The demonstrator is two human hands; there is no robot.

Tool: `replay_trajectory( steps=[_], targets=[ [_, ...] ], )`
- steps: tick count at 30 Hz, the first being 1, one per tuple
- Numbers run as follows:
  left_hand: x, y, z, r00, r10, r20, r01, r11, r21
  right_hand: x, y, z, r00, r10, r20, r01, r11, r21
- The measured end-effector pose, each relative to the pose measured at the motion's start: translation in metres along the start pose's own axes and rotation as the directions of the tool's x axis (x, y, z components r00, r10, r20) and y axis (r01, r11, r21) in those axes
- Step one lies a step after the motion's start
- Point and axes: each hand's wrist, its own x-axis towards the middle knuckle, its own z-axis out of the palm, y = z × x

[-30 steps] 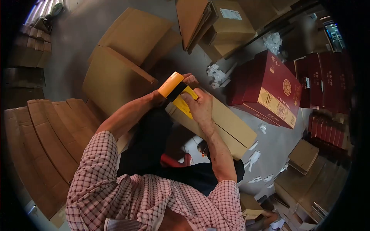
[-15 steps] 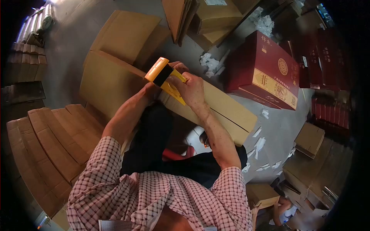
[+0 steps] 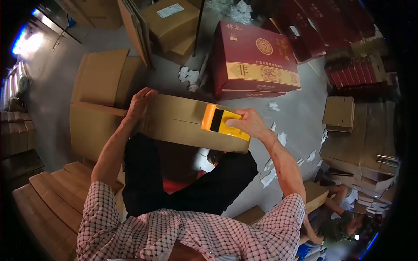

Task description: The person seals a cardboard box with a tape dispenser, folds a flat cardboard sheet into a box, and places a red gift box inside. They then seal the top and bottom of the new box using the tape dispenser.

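Observation:
A long closed cardboard box [image 3: 174, 128] lies across in front of my knees, with a seam along its top. My left hand [image 3: 140, 103] is at the box's left end, its fingers curled over the far corner. In my right hand [image 3: 251, 123] is a yellow tape dispenser [image 3: 233, 128] with a black band. It sits over the right part of the box, its orange end pointing left. The thumb lies on top of the dispenser, and the other fingers are partly hidden behind it.
An open carton [image 3: 93, 126] stands to the left, by stacked flat cardboard [image 3: 65, 191]. Beyond the box are a large red printed carton [image 3: 257, 52] and crumpled white paper [image 3: 190, 77]. Paper scraps [image 3: 270, 176] litter the floor. Another person [image 3: 337, 224] sits lower right.
My right hand has carried the tape dispenser rightward along the box, away from my left hand at the left end. The view has shifted, and the co-worker shows more fully.

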Motion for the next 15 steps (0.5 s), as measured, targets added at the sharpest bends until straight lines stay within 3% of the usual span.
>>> replay_trajectory(
  steps=[2, 3, 6, 9, 12, 15],
  targets=[
    [0.001, -0.002, 0.003, 1.000, 0.012, -0.029, -0.006, 0.981, 0.193, 0.005, 0.001, 0.003, 0.998, 0.060, 0.018, -0.057, 0.990, -0.129],
    [0.002, 0.008, 0.002, 0.998, 0.028, -0.051, -0.011, 0.955, 0.297, 0.004, -0.002, 0.005, 1.000, 0.001, -0.009, -0.002, 0.985, -0.172],
    [0.000, 0.031, 0.008, 0.994, 0.096, -0.051, -0.043, 0.778, 0.626, 0.006, -0.009, 0.005, 0.999, 0.047, 0.021, -0.041, 0.975, -0.220],
    [0.001, 0.029, 0.006, 0.994, 0.088, -0.062, -0.036, 0.812, 0.583, 0.002, -0.001, 0.002, 0.998, 0.012, 0.059, -0.014, 0.999, 0.048],
    [-0.001, 0.032, 0.005, 0.989, 0.142, -0.029, -0.095, 0.790, 0.606, 0.004, 0.001, 0.009, 0.995, -0.098, 0.029, 0.095, 0.992, 0.087],
    [0.002, 0.031, 0.008, 0.996, 0.081, -0.050, -0.036, 0.807, 0.589, 0.012, -0.015, 0.000, 0.993, 0.035, 0.112, -0.015, 0.984, -0.176]
  ],
)
